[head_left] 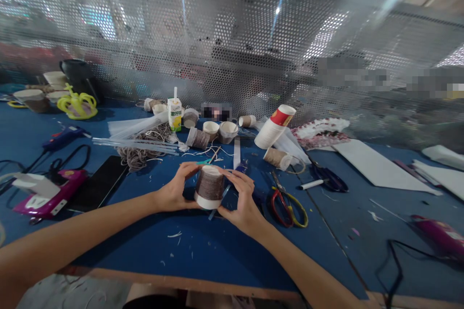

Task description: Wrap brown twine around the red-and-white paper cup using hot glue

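Observation:
Between my two hands is an upside-down paper cup, its upper part wrapped in brown cord and a white band bare near the rim. My left hand grips it from the left, thumb low and fingers at the top. From the right, my right hand holds it the same way, fingertips on the top edge. Just behind the cup lie a thin wooden stick and a blue-handled tool, partly hidden. Red-and-yellow-handled scissors rest to the right of my right hand.
Behind are several cord-wrapped cups, a drink carton, a cord heap and a leaning stack of paper cups. A blue glue gun, a purple power strip and a black phone lie left. Dark-handled scissors lie right.

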Action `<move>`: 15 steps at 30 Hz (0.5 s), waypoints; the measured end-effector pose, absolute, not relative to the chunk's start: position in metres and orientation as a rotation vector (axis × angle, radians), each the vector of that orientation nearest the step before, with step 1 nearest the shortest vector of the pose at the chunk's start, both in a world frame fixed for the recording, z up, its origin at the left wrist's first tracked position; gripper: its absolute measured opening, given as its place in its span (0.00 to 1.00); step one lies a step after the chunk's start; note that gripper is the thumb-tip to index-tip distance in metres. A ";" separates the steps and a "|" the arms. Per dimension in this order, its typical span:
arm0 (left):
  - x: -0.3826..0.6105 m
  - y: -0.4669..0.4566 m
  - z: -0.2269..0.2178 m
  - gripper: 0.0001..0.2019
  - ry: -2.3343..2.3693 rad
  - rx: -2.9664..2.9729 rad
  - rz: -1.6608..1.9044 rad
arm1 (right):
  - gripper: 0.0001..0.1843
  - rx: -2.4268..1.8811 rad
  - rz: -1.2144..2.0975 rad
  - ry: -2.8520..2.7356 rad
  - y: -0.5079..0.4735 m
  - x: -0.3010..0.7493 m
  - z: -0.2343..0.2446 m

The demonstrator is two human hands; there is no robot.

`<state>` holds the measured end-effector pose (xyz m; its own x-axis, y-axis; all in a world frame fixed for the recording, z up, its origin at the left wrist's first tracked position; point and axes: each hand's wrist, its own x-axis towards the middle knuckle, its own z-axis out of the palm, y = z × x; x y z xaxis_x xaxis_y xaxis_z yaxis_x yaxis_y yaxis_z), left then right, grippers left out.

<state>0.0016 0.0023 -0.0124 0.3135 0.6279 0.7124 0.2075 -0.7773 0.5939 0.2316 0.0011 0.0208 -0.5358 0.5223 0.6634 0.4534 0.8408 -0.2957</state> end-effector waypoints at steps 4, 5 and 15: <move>0.004 0.007 -0.025 0.51 0.811 2.204 1.995 | 0.47 -0.743 0.147 -2.208 0.002 0.232 0.023; 0.004 0.008 -0.027 0.53 0.898 2.182 2.075 | 0.47 -0.753 0.147 -2.193 0.002 0.232 0.023; 0.001 0.006 -0.005 0.50 0.801 2.432 1.242 | 0.44 -0.673 0.244 -2.274 0.002 0.229 0.022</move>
